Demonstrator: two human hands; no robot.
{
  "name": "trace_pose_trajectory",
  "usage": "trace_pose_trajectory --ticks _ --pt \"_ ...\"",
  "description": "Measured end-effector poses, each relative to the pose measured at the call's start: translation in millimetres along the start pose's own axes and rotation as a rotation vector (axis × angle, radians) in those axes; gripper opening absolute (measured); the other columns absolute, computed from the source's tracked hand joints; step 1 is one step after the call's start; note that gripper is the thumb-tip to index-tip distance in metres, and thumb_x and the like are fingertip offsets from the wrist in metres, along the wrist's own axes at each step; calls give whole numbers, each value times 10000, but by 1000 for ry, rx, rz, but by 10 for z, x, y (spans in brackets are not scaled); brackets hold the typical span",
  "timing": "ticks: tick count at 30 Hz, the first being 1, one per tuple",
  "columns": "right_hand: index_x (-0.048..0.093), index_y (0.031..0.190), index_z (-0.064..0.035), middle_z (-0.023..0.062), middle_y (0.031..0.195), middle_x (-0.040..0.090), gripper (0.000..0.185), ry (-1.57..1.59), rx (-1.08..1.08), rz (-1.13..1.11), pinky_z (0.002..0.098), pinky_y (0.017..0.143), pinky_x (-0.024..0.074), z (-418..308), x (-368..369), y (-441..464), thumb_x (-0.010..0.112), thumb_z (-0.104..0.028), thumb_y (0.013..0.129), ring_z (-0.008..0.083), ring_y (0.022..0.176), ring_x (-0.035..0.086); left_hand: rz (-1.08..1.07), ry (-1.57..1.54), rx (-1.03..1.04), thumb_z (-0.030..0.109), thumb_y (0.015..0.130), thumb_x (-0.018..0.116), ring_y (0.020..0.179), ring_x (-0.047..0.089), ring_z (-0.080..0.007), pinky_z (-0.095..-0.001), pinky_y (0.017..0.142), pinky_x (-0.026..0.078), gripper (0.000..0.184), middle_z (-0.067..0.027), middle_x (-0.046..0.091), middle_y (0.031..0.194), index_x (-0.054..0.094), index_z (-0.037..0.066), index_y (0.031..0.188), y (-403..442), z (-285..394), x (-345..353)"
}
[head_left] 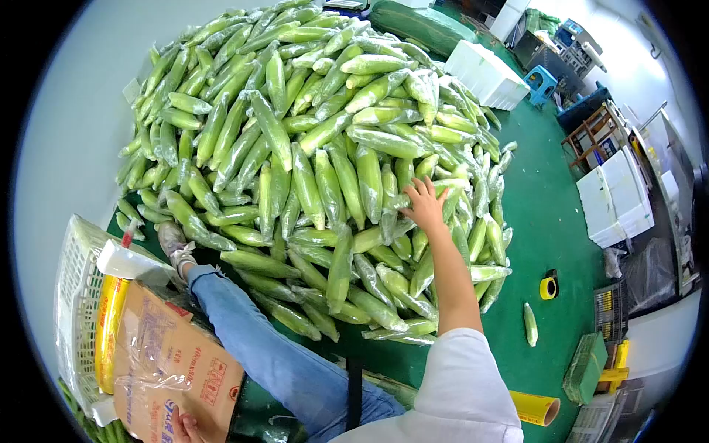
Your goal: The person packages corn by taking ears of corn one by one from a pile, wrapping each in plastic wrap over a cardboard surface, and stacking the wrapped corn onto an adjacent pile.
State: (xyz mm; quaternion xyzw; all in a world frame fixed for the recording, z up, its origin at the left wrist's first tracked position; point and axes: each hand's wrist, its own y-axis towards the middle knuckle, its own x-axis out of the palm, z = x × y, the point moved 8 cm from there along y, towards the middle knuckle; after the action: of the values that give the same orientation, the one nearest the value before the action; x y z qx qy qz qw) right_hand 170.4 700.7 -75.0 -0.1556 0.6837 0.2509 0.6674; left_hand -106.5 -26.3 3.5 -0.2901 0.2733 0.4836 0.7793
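A large heap of green corn cobs in clear plastic wrap [310, 177] fills the middle of the head view. My right hand [425, 203] reaches onto the right part of the heap, fingers spread over the wrapped cobs; nothing is seen gripped in it. At the bottom left, my left hand [185, 427] lies against a printed cardboard box [177, 354], only partly in view, and how its fingers are set is hard to make out. Clear plastic covers part of the box.
Beside the box stand a yellow roll [111, 332] and a white crate [77, 295]. On the green floor lie a tape roll [548, 288], a single cob [530, 325] and a yellow tube [535, 408]. White foam boxes [484, 74] stand behind and right.
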Motion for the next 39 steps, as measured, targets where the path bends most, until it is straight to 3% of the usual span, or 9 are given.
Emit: trace_pose_trajectory --ticks 16,21,24,27,29,30,32,35,39 --pt "542 1309 -216 64 1377 537 452 23 -67 -146 655 1106 224 76 152 86 592 -283 865 273 1350 420 143 9 55 358 1014 484 1009 630 -310 -397 816 517 432 -159 651 1164 576 52 1304 -215 -305 -107" --pt "58 1545 -323 200 1567 196 856 259 211 -218 712 1086 141 -977 236 263 540 -585 888 418 1450 139 98 94 -2 365 1012 485 1062 613 -310 -417 873 503 398 -186 636 1192 607 64 1241 -130 -530 -142" --pt "57 1547 -318 226 1567 177 825 258 250 -94 721 1078 127 -957 402 302 493 -598 905 413 1459 115 170 45 75 382 1010 486 1075 610 -288 -405 884 503 404 -184 620 1224 596 97 1274 -190 -385 -177" --pt "164 1541 -243 212 1561 219 821 210 247 -210 693 1052 243 -831 387 357 457 -644 888 412 1427 230 265 -377 -52 32 859 617 1209 511 -383 -419 981 450 502 -220 512 1318 486 -35 1339 -158 -1324 -35" --pt "419 1403 -22 242 1445 401 700 307 270 100 521 1049 361 -954 293 325 545 -505 913 373 1319 403 317 217 100 -3 850 597 1237 488 -392 -409 1020 423 450 -226 489 1354 540 -8 1297 -307 -770 -212" --pt "452 1357 21 237 1385 467 576 551 -39 423 471 1035 389 -1318 11 14 599 -335 929 350 1263 470 391 257 69 -3 835 603 1246 481 -395 -406 1045 401 443 -233 474 1374 563 14 1275 -333 -847 -235" --pt "546 1272 6 195 1320 529 432 1047 -225 159 430 1004 419 -2547 -698 -814 651 -194 903 324 1222 502 505 188 45 50 811 654 1240 481 -401 -415 1037 411 473 -222 463 1393 563 25 1275 -362 -826 -325" --pt "632 1190 -48 155 1349 522 348 816 -1063 -124 424 1019 413 -4293 -1133 -2171 671 -149 860 335 1248 474 577 311 70 81 793 690 1175 535 -362 -407 972 460 508 -205 512 1336 563 57 1284 -214 -785 -581" --pt "665 1111 -122 99 1283 575 337 678 -1254 -77 436 984 423 -5544 -1275 -2688 729 -180 786 302 1224 500 719 320 45 127 807 697 1101 567 -339 -410 911 482 398 -148 575 1242 613 88 1194 138 -1105 -889"
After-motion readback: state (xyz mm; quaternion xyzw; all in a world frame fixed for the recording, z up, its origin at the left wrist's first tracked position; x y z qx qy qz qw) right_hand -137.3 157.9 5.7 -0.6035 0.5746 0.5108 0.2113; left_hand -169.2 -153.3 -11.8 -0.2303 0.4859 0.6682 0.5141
